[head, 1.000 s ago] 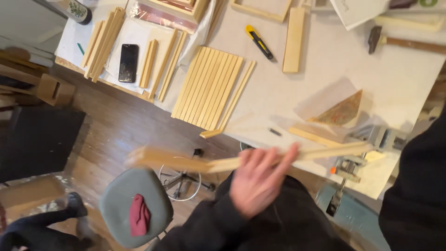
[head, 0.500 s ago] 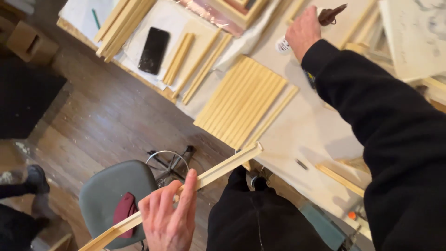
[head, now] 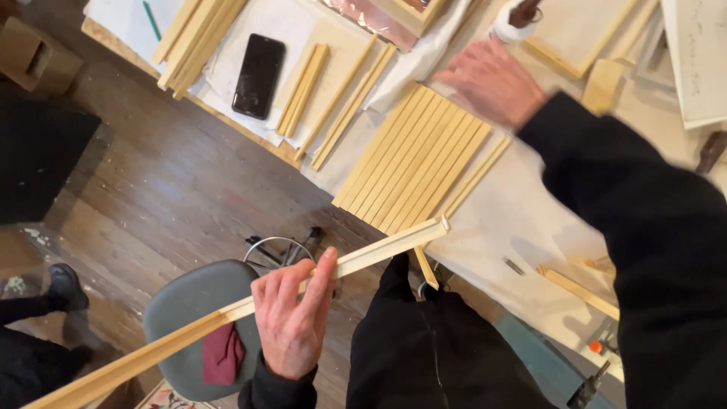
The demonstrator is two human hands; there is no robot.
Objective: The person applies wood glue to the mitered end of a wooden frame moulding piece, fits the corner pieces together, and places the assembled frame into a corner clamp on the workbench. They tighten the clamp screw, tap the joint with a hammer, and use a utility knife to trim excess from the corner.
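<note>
1. Pale wood is running through my left hand (head: 291, 322): I am gripping a long wooden bar (head: 250, 307) with fingers curled over the top and thumb under, somewhere around its middle.
2. The bar is slanting over the grey stool (head: 189, 310) and the floorboards, its mitred end pointing up toward the edge of the worktable (head: 500, 220), its other end running out of the bottom-left corner.
3. My right hand (head: 492, 79) is reaching far across the table, fingers spread and empty, hovering above a row of wooden slats (head: 416, 163) laid side by side and near a small bottle (head: 519, 19).
4. I am holding the bar one-handed, so I judge it could tip or swing; the free end might knock the slats out of their neat row, or the low end might catch the stool.
5. My black sleeve is sweeping low over the table, and it could drag loose strips with it.
6. A black phone (head: 259, 76) is lying among more strips, close to the table's edge.
7. My right hand is blurring, so I cannot tell whether its fingertips are touching anything.
8. The bottle is cropped at the top, and the bar's far end is out of view.
</note>
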